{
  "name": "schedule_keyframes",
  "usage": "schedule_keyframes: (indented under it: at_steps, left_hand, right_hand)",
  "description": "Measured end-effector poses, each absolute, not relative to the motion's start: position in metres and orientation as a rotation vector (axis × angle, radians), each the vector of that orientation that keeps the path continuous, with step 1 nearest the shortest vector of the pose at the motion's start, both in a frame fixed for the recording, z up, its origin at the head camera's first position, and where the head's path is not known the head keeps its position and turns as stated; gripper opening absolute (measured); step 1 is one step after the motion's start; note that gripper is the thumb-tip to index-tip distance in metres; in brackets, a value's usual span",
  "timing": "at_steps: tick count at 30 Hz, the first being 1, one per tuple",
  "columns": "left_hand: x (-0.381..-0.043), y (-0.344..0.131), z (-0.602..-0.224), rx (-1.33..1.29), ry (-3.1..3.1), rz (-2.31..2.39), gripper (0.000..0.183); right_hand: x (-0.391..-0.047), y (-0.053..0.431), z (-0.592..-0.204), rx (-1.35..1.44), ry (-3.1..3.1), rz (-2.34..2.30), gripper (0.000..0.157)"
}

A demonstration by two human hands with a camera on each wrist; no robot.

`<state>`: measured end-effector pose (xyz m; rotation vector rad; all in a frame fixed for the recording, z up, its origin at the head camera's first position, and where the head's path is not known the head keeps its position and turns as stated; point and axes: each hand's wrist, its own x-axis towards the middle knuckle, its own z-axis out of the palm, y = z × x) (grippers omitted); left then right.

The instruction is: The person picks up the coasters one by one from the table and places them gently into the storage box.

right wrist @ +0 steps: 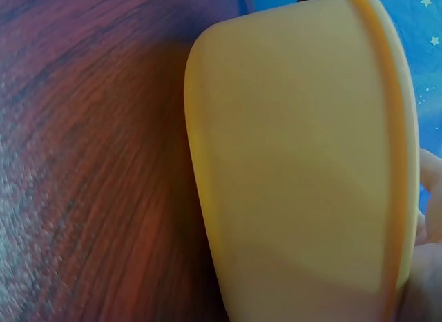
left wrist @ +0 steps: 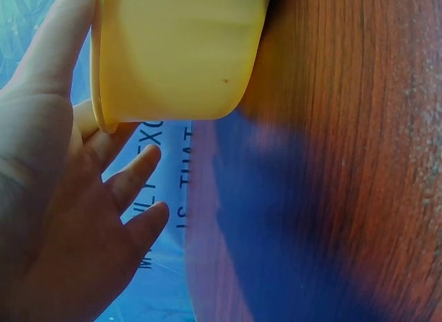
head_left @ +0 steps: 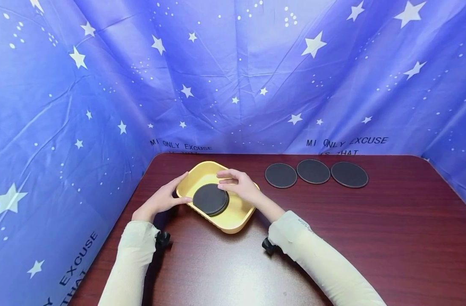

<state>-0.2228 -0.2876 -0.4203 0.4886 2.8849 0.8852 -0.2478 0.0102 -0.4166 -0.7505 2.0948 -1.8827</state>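
Observation:
A yellow plastic basin (head_left: 237,221) stands on the table, set at a slant. My left hand (head_left: 162,199) holds its left end, the thumb at the near rim and the fingers along the far side. Inside lies a small stack of round black coasters (head_left: 210,199), the top one slightly offset from what is under it. My right hand (head_left: 242,187) reaches in over the right rim, thumb and fingers apart, fingertips right at the stack's upper right edge. The right wrist view shows mostly the basin's outer wall (right wrist: 297,156), which hides most of that hand.
Three more black coasters lie in a row at the back right: a left one (head_left: 280,175), a middle one (head_left: 313,171) and a right one (head_left: 349,174). The dark red wooden table (head_left: 370,238) is bordered by blue star-patterned cloth (head_left: 233,85) at the back and sides.

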Motion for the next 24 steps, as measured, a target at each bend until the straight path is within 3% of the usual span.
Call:
schedule_keyframes:
  at_steps: [24]
  left_hand:
    - [-0.223,-0.287,-0.418,0.512,2.886,0.875,0.092]
  right_hand:
    - [-0.259,0.086,-0.397,-0.626,2.158,-2.028,0.048]
